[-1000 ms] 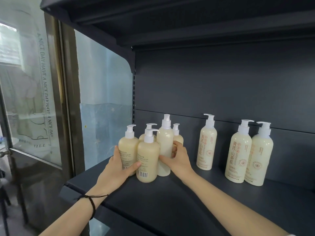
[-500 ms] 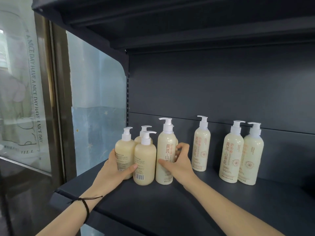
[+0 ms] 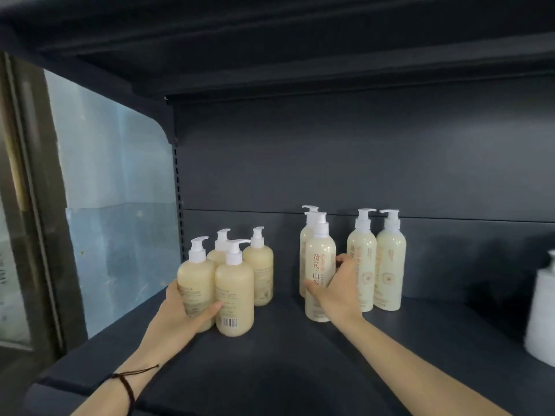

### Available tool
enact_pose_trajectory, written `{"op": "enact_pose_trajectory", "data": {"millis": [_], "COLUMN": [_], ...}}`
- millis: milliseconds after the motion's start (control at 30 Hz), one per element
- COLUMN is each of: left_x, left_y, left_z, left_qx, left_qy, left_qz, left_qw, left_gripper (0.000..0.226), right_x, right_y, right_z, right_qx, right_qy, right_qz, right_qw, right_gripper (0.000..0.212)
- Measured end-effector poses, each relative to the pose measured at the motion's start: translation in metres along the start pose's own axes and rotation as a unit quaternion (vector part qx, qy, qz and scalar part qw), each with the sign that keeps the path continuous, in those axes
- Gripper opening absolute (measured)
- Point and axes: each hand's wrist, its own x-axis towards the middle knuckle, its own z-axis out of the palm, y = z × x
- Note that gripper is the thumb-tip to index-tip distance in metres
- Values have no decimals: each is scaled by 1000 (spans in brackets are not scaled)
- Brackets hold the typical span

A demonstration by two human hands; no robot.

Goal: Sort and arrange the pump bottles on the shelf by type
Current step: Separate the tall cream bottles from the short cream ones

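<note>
Several short, rounded cream pump bottles stand clustered at the shelf's left. My left hand [image 3: 181,318] grips the front-left short bottle [image 3: 195,283], thumb reaching toward its neighbour with a barcode [image 3: 235,295]. To the right stand several tall, slim cream pump bottles. My right hand [image 3: 338,291] grips the front tall bottle [image 3: 319,259], which bears red characters. Another tall bottle [image 3: 304,247] stands right behind it, and two more [image 3: 362,250] [image 3: 390,259] stand side by side to the right.
The dark shelf board [image 3: 285,355] has bare room in front and between the two groups. A white container [image 3: 542,313] sits at the right edge. The shelf's back panel and the shelf above close in. A glass door is at left.
My right hand has carried the tall bottle rightward, out of the short-bottle cluster, to just in front of another tall one. My left hand stays on the short bottle. The view has shifted right.
</note>
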Motion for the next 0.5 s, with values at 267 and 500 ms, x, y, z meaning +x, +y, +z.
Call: {"op": "enact_pose_trajectory", "data": {"millis": [267, 500], "left_x": [-10, -17], "left_y": [18, 37], "left_z": [17, 45], "left_qx": [0, 17], "left_qy": [-25, -54], "left_qz": [-18, -9], "left_qw": [1000, 998], "left_gripper": [96, 82], "right_x": [2, -14], "right_y": [9, 15], "right_z": [-21, -22], "right_qx": [-58, -38], "right_qy": [-2, -92], "right_qz": [7, -55], "right_qw": [998, 994], "right_gripper": [54, 13]}}
